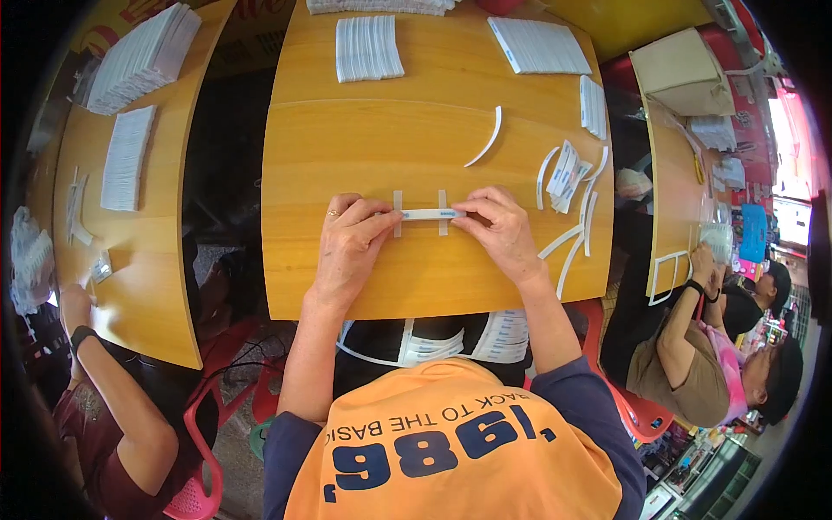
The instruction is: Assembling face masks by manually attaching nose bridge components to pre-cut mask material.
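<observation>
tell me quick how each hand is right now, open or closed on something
Left hand: closed, pinching the left end of the white strip.
Right hand: closed, pinching the right end of that same strip.

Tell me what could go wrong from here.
The white strip, pinched at its ends by the left hand and right hand, could skew across the two pale bands if one hand shifts. The curved white pieces near the right edge of the table might get knocked off. The printed white sheets by its near edge could slide.
</observation>
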Tool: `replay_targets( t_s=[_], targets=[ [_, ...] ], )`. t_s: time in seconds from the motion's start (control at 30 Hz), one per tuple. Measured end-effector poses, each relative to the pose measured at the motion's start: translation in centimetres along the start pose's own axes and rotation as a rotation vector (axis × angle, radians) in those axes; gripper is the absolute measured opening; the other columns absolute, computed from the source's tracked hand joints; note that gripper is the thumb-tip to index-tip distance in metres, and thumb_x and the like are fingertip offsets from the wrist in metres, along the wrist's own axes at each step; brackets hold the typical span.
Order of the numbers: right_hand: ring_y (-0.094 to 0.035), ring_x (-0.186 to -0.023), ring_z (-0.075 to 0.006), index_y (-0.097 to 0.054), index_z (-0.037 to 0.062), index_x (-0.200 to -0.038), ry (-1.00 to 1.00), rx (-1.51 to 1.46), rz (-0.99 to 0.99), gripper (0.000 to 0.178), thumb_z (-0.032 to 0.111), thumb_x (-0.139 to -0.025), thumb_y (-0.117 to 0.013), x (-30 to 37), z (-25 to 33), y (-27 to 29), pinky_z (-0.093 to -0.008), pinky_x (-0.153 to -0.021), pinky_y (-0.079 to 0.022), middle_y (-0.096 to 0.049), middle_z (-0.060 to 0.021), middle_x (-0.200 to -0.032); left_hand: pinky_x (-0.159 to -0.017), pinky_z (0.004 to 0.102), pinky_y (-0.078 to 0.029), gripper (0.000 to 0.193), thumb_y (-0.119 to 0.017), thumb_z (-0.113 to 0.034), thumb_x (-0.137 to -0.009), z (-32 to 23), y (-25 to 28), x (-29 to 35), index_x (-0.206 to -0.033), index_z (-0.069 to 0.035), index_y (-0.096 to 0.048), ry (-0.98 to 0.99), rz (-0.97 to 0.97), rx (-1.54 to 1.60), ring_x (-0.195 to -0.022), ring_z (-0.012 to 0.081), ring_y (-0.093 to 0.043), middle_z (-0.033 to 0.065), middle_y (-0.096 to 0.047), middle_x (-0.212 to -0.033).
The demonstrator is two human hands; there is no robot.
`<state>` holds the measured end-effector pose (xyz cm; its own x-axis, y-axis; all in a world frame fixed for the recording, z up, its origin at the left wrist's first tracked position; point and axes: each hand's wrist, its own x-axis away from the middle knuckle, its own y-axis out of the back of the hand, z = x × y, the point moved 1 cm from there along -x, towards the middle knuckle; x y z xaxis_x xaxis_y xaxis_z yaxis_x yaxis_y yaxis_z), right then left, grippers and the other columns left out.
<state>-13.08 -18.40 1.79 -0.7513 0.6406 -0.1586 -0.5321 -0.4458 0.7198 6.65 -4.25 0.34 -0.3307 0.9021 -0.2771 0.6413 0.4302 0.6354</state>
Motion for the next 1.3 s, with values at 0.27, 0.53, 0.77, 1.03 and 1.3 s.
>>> replay_targets(
  t_s=[0.27, 0.53, 0.77, 1.03, 1.3],
  targets=[
    [-0.062, -0.087, -0.0263, -0.072, 0.0027, -0.099, -0.075, -0.098, 0.061, 0.021, 0.009, -0.079, -0.077, -0.5, 1.0, 0.9, -0.0371, -0.075, -0.051, -0.063, -0.0098, -0.089, -0.085, 0.0369, -0.052, 0.023, -0.076, -0.001, -0.076, -0.1, 0.2, 0.0, -0.097, -0.010, -0.077, 0.022, 0.022, 0.003, -0.103, 0.0290, -0.058, 0.0079, -0.067, -0.112],
    [-0.065, -0.086, -0.0347, -0.069, 0.0055, -0.113, -0.102, 0.124, -0.270, 0.022, 0.014, -0.092, -0.066, -2.8, -0.9, 1.9, -0.0415, -0.074, -0.053, -0.066, -0.0143, -0.097, -0.119, 0.0550, -0.017, 0.070, -0.072, -0.040, -0.084, -5.8, -2.5, 1.7, -0.144, -0.012, -0.049, -0.076, 0.107, -0.391, -0.146, 0.0335, -0.028, 0.0142, -0.034, -0.157],
    [-0.068, -0.081, -0.0302, -0.070, 0.0013, -0.103, -0.101, 0.004, -0.290, 0.016, 0.011, -0.091, -0.068, -3.7, -2.2, 1.6, -0.0367, -0.072, -0.055, -0.068, -0.0159, -0.093, -0.121, 0.0589, -0.002, 0.087, -0.054, -0.066, -0.088, -5.8, -5.5, 2.9, -0.156, -0.014, -0.032, -0.094, 0.280, -0.452, -0.153, 0.0303, -0.014, 0.0111, -0.021, -0.165],
    [-0.062, -0.079, -0.0074, -0.071, 0.0000, -0.097, -0.264, -0.975, -0.177, 0.010, 0.003, -0.088, -0.071, 4.7, 4.7, 4.6, -0.0220, -0.072, -0.051, -0.067, 0.0005, -0.088, -0.114, 0.0480, -0.032, 0.051, -0.068, -0.032, -0.093, -8.8, -2.9, 2.9, -0.137, -0.007, -0.058, 0.001, -0.144, 0.234, -0.133, 0.0294, -0.050, 0.0145, -0.054, -0.143],
    [-0.063, -0.079, -0.0098, -0.068, 0.0039, -0.097, -0.320, -1.181, -0.118, 0.017, -0.005, -0.083, -0.072, 9.1, 8.7, 5.5, -0.0247, -0.073, -0.052, -0.065, -0.0015, -0.090, -0.087, 0.0264, -0.049, 0.017, -0.074, -0.010, -0.090, -12.3, -1.0, 2.9, -0.104, 0.000, -0.074, 0.447, 0.167, 1.226, -0.094, 0.0117, -0.065, 0.0059, -0.073, -0.103]
  ],
)
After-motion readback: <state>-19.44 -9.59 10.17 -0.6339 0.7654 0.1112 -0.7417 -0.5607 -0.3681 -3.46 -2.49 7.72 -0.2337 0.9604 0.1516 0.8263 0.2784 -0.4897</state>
